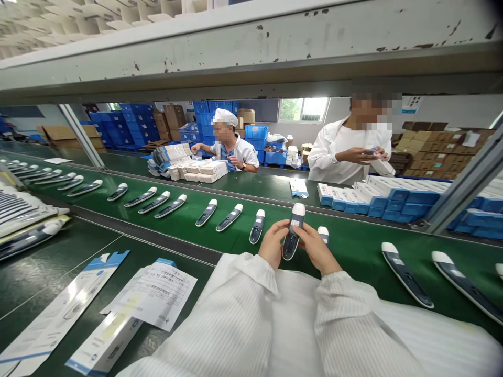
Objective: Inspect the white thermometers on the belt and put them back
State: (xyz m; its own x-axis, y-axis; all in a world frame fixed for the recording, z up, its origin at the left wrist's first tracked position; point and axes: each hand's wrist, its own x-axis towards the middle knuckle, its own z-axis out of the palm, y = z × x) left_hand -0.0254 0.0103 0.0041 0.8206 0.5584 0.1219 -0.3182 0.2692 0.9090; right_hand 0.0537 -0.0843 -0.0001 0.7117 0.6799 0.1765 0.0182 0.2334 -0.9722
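Observation:
Above the green conveyor belt I hold a slim handheld device [294, 230] nearly upright. It has a white rounded cap, a dark grey body with a small white label, and a long recess in its lower half. My left hand [274, 242] grips its left side, and my right hand [315, 248] closes on the right side with the thumb across the front. Just behind my right hand, another such device [323, 234] lies partly hidden on the belt. To the left of my hands is a similar device [257, 226]; to the right lies one more [406, 275].
Several like devices line the green belt [236, 251]. At lower left are a flat carton [58, 314], a white box [104, 343] and a printed sheet [157, 293]. Across the belt, two co-workers handle boxes near stacked white-and-blue boxes [393, 196]. A shelf beam [220, 47] crosses overhead.

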